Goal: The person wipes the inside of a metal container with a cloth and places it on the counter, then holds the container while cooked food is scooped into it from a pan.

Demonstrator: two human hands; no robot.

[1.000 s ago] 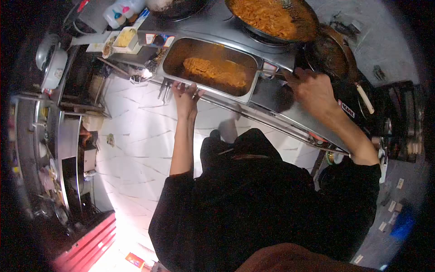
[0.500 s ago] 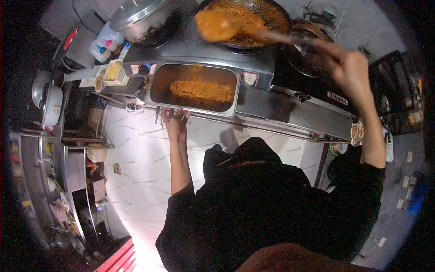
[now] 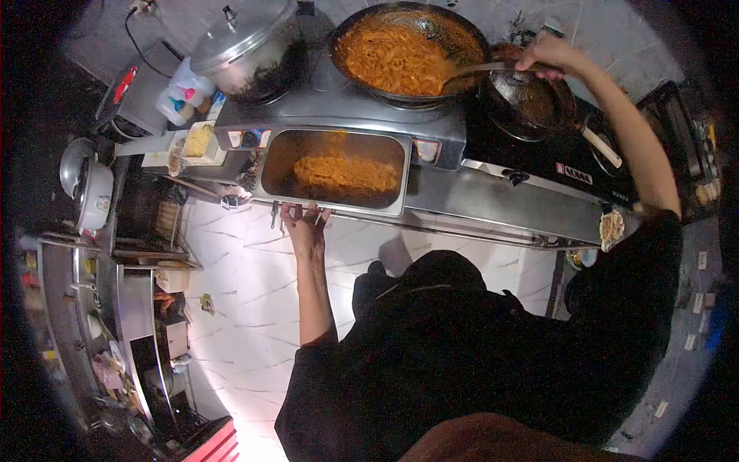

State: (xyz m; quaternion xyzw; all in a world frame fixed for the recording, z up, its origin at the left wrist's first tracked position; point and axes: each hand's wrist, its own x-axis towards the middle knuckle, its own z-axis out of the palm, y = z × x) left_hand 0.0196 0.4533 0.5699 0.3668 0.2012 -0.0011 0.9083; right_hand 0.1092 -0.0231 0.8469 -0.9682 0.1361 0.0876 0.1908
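My right hand [image 3: 550,55] grips the handle of a long ladle [image 3: 479,69] at the upper right. The ladle's head is sunk in saucy orange-brown food [image 3: 396,58], which fills much of a dark wok [image 3: 464,27], so its bowl is hidden. Below the wok, a rectangular steel food pan [image 3: 265,192] sits at the front of the stove, with a mound of the same-looking food [image 3: 345,174] on its bottom. My left hand [image 3: 308,225] holds this pan by its near rim, fingertips at the edge.
A lidded pressure cooker [image 3: 250,58] stands left of the wok. To the right, a dark pan [image 3: 535,100] with a pale handle rests on a black burner. Squeeze bottles [image 3: 181,100] and a white tub with yellow contents [image 3: 202,142] are at the left. Shelves [image 3: 138,300] line the left side.
The loaded ladle, raised over the wok's left side before, is now down in the food at its right side. My right hand has moved up and left. My left hand stays on the pan.
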